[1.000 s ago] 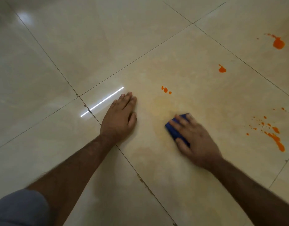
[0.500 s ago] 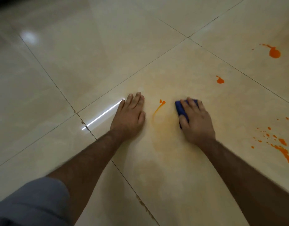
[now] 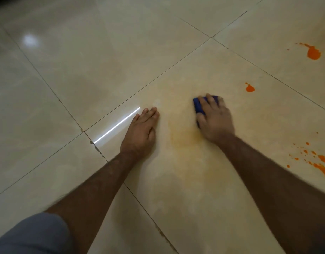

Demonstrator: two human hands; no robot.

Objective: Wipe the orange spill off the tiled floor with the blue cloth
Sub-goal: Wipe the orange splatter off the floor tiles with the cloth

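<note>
My right hand (image 3: 215,119) presses a folded blue cloth (image 3: 199,107) flat against the beige tiled floor (image 3: 103,61); only the cloth's left and far edges show past the fingers. A faint orange smear (image 3: 183,132) lies on the tile between my hands. My left hand (image 3: 141,131) rests palm down on the floor, fingers together, holding nothing. Bright orange spots lie apart from the cloth: a small blob (image 3: 249,88) to its right, a larger blob (image 3: 313,53) at the far right, and a splatter trail (image 3: 319,162) near the right edge.
Dark grout lines (image 3: 95,145) cross the glossy tiles. A bright streak of reflected light (image 3: 116,125) lies left of my left hand. A grey sleeve (image 3: 33,235) shows at the bottom left.
My right hand has pushed the cloth away from me and slightly right. The small orange streak between my hands is gone, leaving a pale smear. My left hand has stayed planted.
</note>
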